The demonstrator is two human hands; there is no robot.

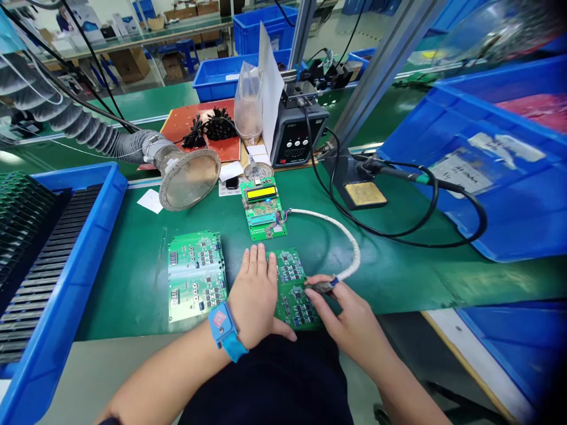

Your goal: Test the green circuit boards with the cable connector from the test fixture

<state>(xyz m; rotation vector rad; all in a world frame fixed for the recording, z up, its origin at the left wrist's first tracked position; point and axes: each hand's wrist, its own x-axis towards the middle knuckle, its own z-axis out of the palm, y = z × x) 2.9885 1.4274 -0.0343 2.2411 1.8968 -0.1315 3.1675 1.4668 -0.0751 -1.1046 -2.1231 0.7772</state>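
Observation:
My left hand (256, 292) lies flat, fingers stretched out, on the left part of a green circuit board (294, 289) near the table's front edge. A blue wrist strap (225, 330) is on that wrist. My right hand (345, 313) pinches a dark connector (324, 287) at the end of a white sleeved cable (345, 236) and holds it against the board's right edge. The cable curves back to a small green test board with a yellow display (263, 206). A second green circuit board (196, 274) lies to the left, untouched.
A fume hose with a clear funnel (188, 176) hangs over the mat at left. A soldering station (296, 133), an iron holder with sponge (364, 192) and black cables stand behind. Blue bins (496, 177) flank the right; a blue tray of boards (39, 260) the left.

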